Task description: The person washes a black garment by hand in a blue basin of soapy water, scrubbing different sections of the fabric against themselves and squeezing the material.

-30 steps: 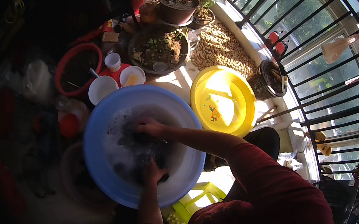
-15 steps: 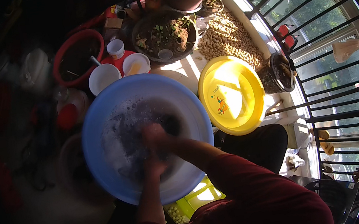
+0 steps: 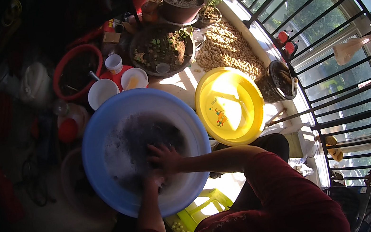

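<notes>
Both my hands are inside a large blue basin (image 3: 100,179) holding foamy water and a dark mass, which looks like soaked cloth (image 3: 152,133). My right hand (image 3: 165,159) lies on the near side of the dark cloth, its fingers spread apart. Just below it, my left hand (image 3: 155,179) is at the foam, close to the right wrist. Its fingers are mostly hidden by shadow and suds, so I cannot tell whether they grip anything.
A yellow basin (image 3: 255,115) stands to the right of the blue one. Beyond are a white bowl (image 3: 102,94), a white cup (image 3: 114,64), a red tub (image 3: 60,73), potted plants (image 3: 183,3) and peanuts (image 3: 223,50). A yellow-green stool (image 3: 191,216) is near me; window bars (image 3: 333,79) line the right.
My right hand has drawn back toward me, and its fingers now show spread out. The left hand has shifted slightly beside it. The whole view has also shifted a little.
</notes>
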The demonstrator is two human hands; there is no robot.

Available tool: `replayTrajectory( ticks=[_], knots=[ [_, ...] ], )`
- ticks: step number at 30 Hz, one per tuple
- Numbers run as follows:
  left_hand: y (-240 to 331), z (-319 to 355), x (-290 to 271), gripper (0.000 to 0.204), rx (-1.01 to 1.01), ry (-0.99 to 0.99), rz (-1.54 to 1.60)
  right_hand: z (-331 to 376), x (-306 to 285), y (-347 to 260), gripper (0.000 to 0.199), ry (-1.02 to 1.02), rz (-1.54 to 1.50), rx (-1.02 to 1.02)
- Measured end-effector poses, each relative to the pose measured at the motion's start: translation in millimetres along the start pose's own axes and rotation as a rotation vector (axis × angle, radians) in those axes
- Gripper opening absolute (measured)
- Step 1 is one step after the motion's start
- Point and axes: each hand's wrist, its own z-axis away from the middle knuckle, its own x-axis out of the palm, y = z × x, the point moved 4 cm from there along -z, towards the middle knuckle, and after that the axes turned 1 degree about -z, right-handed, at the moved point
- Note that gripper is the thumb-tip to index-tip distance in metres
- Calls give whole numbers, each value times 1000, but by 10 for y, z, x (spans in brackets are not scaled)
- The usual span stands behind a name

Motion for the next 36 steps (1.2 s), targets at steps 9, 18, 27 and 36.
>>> replayTrajectory(
  ticks=[9, 18, 27, 36],
  knots=[
    [-123, 188, -39, 83, -10, 349, 343, -1015, 182, 176, 33, -250, -41, 250],
    [-267, -211, 187, 78, 68, 438, 108, -561, -319, 160, 56, 93, -421, -101],
    [-219, -182, 78, 54, -71, 288, 331, -347, 555, 283, 47, 107, -194, -101],
    [-184, -51, 62, 88, 6, 608, 302, -1475, 3, 416, 35, -66, -379, 303]
  ],
)
